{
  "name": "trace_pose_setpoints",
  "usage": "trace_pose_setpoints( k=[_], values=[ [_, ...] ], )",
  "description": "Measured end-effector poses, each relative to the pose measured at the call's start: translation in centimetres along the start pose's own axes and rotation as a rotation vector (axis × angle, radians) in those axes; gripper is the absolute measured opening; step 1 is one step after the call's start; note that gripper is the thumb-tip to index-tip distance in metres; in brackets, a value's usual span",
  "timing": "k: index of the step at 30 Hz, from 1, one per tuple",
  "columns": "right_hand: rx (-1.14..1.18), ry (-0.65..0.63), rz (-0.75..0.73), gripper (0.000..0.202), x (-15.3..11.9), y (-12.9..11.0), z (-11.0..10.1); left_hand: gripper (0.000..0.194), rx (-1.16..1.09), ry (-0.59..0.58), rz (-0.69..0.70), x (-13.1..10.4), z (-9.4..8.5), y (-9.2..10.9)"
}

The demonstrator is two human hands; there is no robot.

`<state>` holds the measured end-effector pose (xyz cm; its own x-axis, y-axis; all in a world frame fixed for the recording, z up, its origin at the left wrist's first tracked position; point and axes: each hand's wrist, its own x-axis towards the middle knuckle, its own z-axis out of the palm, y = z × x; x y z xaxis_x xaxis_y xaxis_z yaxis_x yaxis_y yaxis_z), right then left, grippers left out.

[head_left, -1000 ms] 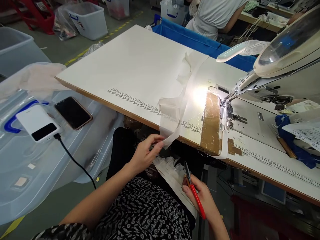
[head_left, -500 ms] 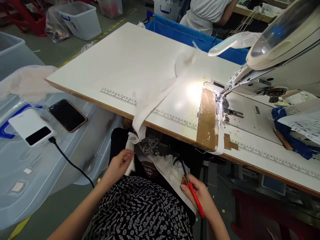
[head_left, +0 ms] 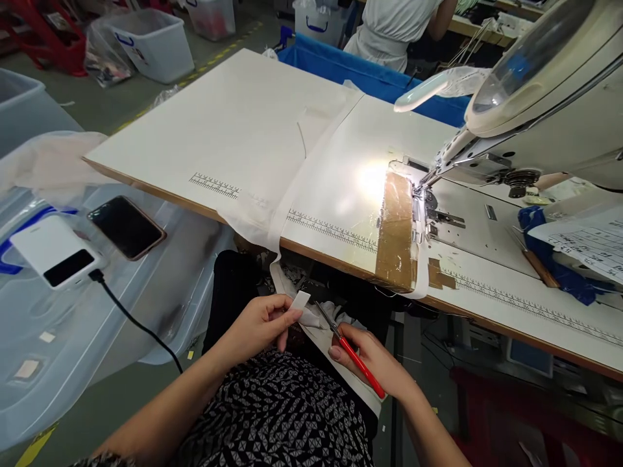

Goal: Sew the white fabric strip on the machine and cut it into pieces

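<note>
Left hand (head_left: 257,329) pinches strip (head_left: 300,300), now closer to scissors (head_left: 359,363) than before; right hand (head_left: 379,364) curled round scissors. Cloth (head_left: 250,220) outline hard to distinguish from table (head_left: 195,123).

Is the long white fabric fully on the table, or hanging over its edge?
Partly hanging: the white fabric crosses the table, then droops below its near edge.

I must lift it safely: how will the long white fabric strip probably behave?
The white fabric strip will probably flop, since it droops over the table edge. It seems light too: ruler marks show faintly through it.
</note>
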<state>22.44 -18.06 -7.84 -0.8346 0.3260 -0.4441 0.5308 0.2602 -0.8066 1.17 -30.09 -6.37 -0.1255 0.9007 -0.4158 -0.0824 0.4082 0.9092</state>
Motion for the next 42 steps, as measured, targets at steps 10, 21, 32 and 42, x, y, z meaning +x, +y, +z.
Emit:
trace_pose_setpoints(
  k=[10, 21, 32, 42],
  values=[
    [-0.027, -0.156, -0.068, 0.052, 2.0, -0.7, -1.2, 0.046, -0.276, -0.085, -0.187, 0.7, -0.8, -0.1],
    [-0.289, -0.011, -0.044, 0.052, 2.5, -0.7, -0.9, 0.046, -0.275, -0.088, -0.192, 1.2, -1.3, -0.6],
    [-0.350, 0.062, -0.054, 0.051, 2.5, -0.2, -0.4, 0.046, -0.307, -0.103, -0.202, 1.4, -1.5, -1.0],
    [-0.440, 0.104, -0.084, 0.046, 3.1, -1.7, -0.3, 0.047, -0.306, -0.123, -0.222, 1.2, -1.6, -0.5]
  ],
)
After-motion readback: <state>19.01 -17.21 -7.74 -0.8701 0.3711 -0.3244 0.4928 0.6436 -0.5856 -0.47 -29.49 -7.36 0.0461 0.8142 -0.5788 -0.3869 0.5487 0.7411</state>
